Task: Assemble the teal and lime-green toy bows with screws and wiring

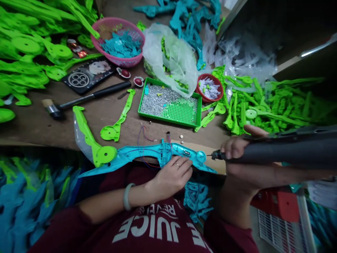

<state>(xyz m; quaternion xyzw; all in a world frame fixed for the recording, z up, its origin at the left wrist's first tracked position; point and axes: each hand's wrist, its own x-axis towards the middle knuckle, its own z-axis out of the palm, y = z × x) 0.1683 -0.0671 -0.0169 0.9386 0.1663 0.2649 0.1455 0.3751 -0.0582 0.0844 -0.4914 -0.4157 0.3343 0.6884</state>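
Observation:
A blue plastic toy bow half lies across the table's front edge, with a green limb piece fitted at its left end. My left hand, fingers curled, grips its lower edge right of the middle. Thin red and blue wires run over the bow. A dark power screwdriver is held level in my right hand. Its bit points left, a little apart from the bow's right end. Two small round metal pieces lie just beyond the bow.
Behind the bow stands a green tray of small screws. A hammer, a phone, a pink basket, a plastic bag and a red basket surround it. Green parts are heaped on both sides.

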